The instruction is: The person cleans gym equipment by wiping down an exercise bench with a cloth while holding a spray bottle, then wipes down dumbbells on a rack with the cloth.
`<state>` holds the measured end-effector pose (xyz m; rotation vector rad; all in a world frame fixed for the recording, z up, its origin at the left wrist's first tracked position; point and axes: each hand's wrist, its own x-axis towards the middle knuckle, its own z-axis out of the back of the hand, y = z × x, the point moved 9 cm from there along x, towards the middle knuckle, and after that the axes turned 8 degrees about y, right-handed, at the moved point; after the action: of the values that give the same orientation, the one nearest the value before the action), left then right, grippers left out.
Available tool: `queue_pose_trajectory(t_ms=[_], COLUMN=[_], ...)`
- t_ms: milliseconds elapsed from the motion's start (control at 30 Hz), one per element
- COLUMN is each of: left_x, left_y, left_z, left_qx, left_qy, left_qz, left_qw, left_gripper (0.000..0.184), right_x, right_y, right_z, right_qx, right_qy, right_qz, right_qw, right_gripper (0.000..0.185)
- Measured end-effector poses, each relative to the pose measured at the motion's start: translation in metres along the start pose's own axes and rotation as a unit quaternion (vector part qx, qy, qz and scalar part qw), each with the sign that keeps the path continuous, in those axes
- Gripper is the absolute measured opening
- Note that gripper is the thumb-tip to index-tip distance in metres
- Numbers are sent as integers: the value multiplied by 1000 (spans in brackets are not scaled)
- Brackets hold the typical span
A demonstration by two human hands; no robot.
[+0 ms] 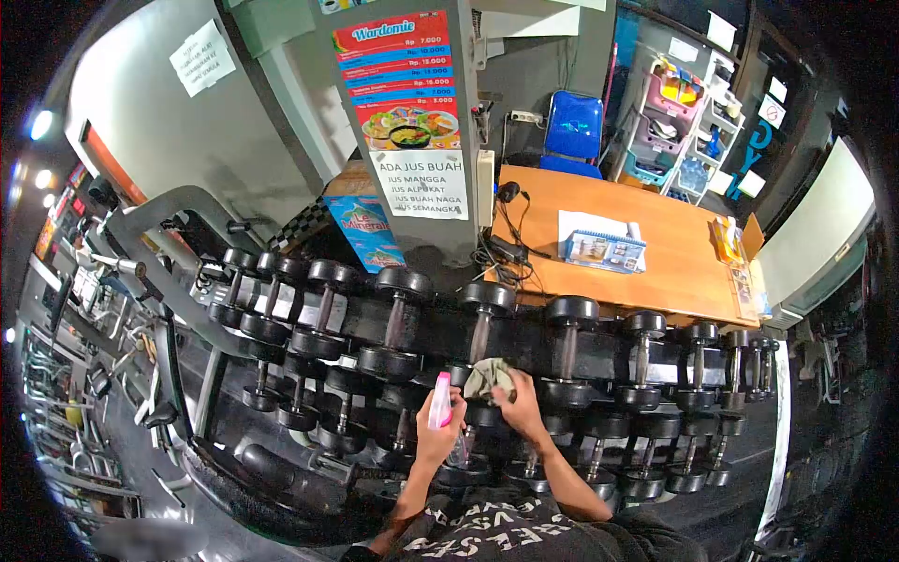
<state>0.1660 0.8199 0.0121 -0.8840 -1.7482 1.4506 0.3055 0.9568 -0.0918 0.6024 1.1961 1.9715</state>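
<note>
My left hand (pixel 438 433) is closed around a small spray bottle (pixel 440 401) with a pink top and a clear body, held upright in front of the dumbbell rack. Just right of it, my right hand (pixel 518 405) grips a crumpled grey-green cloth (pixel 489 377). The cloth lies against the near head of a black dumbbell (pixel 481 332) on the upper row, covering most of that head. The dumbbell's far head and its metal handle show beyond the cloth.
Several black dumbbells (pixel 567 348) line both tiers of the rack. Behind it stands an orange-brown desk (pixel 679 225) with cables and a desk calendar (pixel 604 251). A blue chair (pixel 573 128) is farther back. At left is a gym machine (pixel 178 201) with a padded bench.
</note>
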Motion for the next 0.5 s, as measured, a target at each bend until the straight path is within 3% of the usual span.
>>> queue_pose_trajectory(t_ms=[100,167,233,300,367,400,433,500], left_x=[11,22,33,45,57,64,69,79], left_y=[4,8,10,11,10,15,16,18], left_z=[-3,-7,-11,-17,-21,-21,-22,-24], left_qx=[20,2,21,35,32,47,48,83], left_qy=[2,-1,-7,6,0,5,5,18], left_qz=[35,48,55,69,76,90,89,109], left_qw=[999,999,998,997,997,995,995,990], left_gripper=[21,21,20,19,19,18,18,17], right_x=[-11,-12,-6,-5,-4,-2,-4,-9], right_y=[32,35,11,3,-24,-32,-53,-83], right_z=[-10,-13,-18,-13,-10,-3,-7,5], right_qx=[-117,-116,6,-22,75,104,323,395], right_qy=[11,-13,-3,-24,5,-6,14,-14], right_qz=[21,26,-14,6,-48,-24,-105,-134], right_qw=[993,993,1000,999,996,994,941,909], right_gripper=[78,76,72,62,56,45,45,46])
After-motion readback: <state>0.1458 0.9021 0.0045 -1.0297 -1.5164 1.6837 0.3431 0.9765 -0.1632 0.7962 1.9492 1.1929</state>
